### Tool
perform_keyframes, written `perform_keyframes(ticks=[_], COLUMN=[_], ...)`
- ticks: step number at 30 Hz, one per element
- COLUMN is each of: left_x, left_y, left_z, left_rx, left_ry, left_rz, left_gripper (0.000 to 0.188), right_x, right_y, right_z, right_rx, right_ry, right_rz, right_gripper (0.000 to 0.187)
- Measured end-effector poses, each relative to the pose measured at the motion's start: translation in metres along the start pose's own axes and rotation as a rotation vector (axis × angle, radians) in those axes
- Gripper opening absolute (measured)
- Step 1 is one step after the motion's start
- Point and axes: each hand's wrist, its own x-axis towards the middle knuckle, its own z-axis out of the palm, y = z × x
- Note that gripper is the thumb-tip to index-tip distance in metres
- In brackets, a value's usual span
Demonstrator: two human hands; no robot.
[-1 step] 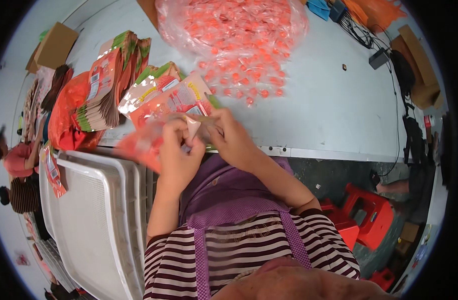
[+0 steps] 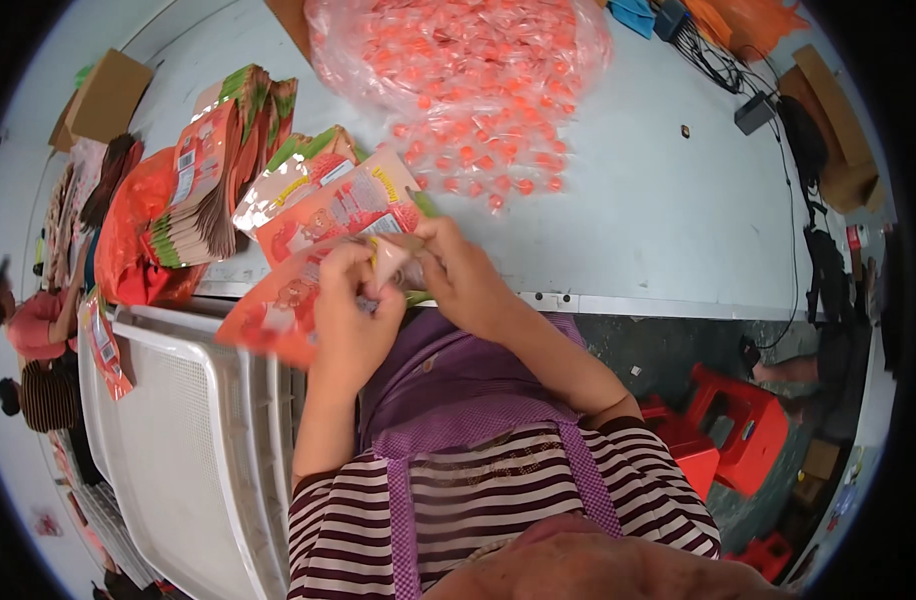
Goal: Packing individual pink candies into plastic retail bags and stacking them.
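Note:
My left hand (image 2: 353, 305) and my right hand (image 2: 465, 275) both pinch the top of an orange printed pouch (image 2: 278, 305) at the table's front edge. The pouch hangs out to the left, over the white trays. Just behind my hands lie more pouches (image 2: 343, 200) of the same kind, flat on the table. Further back, loose orange wrapped candies (image 2: 478, 160) are scattered in front of a big clear bag of candies (image 2: 458, 50).
A fanned stack of flat pouches (image 2: 213, 175) stands at the left on the grey table (image 2: 658, 220). Stacked white mesh trays (image 2: 198, 440) sit below the table at my left. Red stools (image 2: 738, 430) stand on the floor at right. Other people (image 2: 28, 325) are at far left.
The pouch in my hands has swung slightly down and left and shows less blur. My hands stay together at its top edge.

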Motion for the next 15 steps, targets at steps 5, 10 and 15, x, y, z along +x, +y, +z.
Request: perform_keyframes(ticks=[5, 10, 15], left_x=[0.006, 0.021, 0.028], left_y=[-0.003, 0.017, 0.015], left_z=[-0.017, -0.024, -0.021], left_rx=[0.262, 0.46, 0.71], left_ry=[-0.443, -0.597, -0.58], left_rz=[0.512, 0.403, 0.517], left_gripper=[0.044, 0.036, 0.02], right_x=[0.009, 0.0, -0.007], right_y=[-0.004, 0.0, 0.003], right_z=[-0.031, -0.033, -0.028], right_rx=[0.218, 0.077, -0.027], right_ry=[-0.16, -0.254, -0.307], right_rz=[0.169, 0.14, 0.098], right_gripper=[0.02, 0.019, 0.019])
